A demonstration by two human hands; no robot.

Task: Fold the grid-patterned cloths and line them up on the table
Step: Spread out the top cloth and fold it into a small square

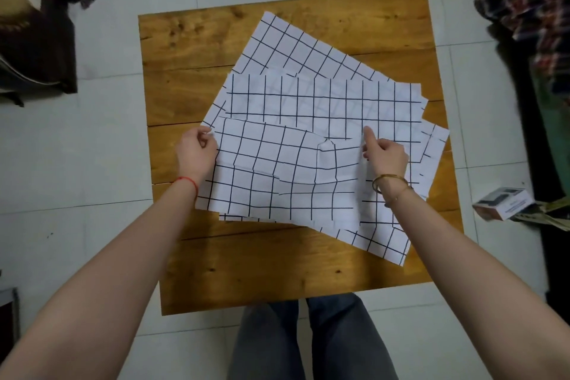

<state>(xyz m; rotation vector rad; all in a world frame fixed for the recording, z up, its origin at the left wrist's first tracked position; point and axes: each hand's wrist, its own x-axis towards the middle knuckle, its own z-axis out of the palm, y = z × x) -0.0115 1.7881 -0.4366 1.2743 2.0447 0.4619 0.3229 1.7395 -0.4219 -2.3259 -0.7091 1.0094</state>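
Left hand [197, 149] pinches the top grid cloth [277, 170] at its left corner. Right hand [385, 154] grips its right portion, forefinger extended. Hands well apart above the bench [246, 271].

White cloths [308, 108] crossed by a dark grid are spread on the brown wooden table [191, 49]. Right of the table, red-and-dark plaid fabric [530, 0] is seen over pale tiles [92, 139].

Both hands [197, 148] on top cloth [277, 170]
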